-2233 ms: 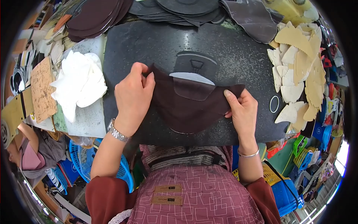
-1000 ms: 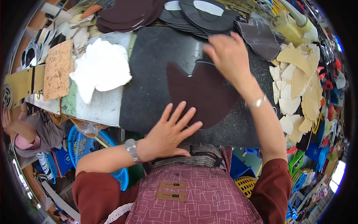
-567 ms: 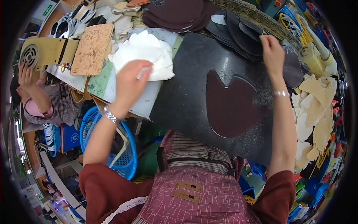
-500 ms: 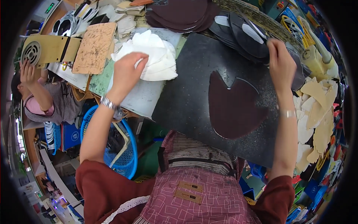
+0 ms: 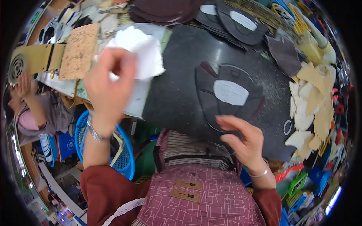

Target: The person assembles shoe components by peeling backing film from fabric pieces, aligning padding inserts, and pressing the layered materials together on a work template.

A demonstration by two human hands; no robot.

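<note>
My left hand [image 5: 110, 86] is raised over the pile of thin white pieces [image 5: 128, 39] and smeared by motion. Its fingers are pinched on what looks like the edge of a smooth white piece [image 5: 148, 58]. On the black board [image 5: 171, 86] lies a black cut piece [image 5: 211, 98] with a notched top and a white patch [image 5: 230, 93]. Beneath it, a dark brown piece [image 5: 207, 69] of similar outline shows along the edges. My right hand [image 5: 243, 141] hovers by the lower edge of the black piece, thumb and fingers apart, nothing between them.
Behind the board are stacked brown pieces [image 5: 166, 11] and black pieces [image 5: 247, 35]. Beige and white scraps [image 5: 313, 105] pile up at the right. A brown clipboard-like board [image 5: 80, 51] and a blue basket [image 5: 130, 158] are at the left, where another person [image 5: 45, 109] sits.
A black piece with a white patch now covers the brown one. My right hand has come from the black stack toward me and opened. My left hand has moved nearer, and the view has shifted.
</note>
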